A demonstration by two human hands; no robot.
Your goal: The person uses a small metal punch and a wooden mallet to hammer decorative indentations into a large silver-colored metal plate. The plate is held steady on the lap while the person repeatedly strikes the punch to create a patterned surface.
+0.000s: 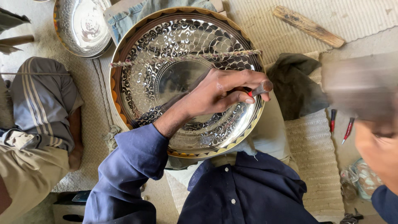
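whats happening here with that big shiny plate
A person in a dark blue shirt has a large engraved metal plate resting on their lap. Their left hand holds a small metal punch against its patterned face near the right rim. Their right hand is raised at the right edge with a blurred tool. Another plate lies behind.

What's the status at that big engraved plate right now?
Left hand pinches a short metal punch against the large round engraved metal plate. Right hand raised at the right, motion-blurred, contents unclear. Braided cord lies across the plate.
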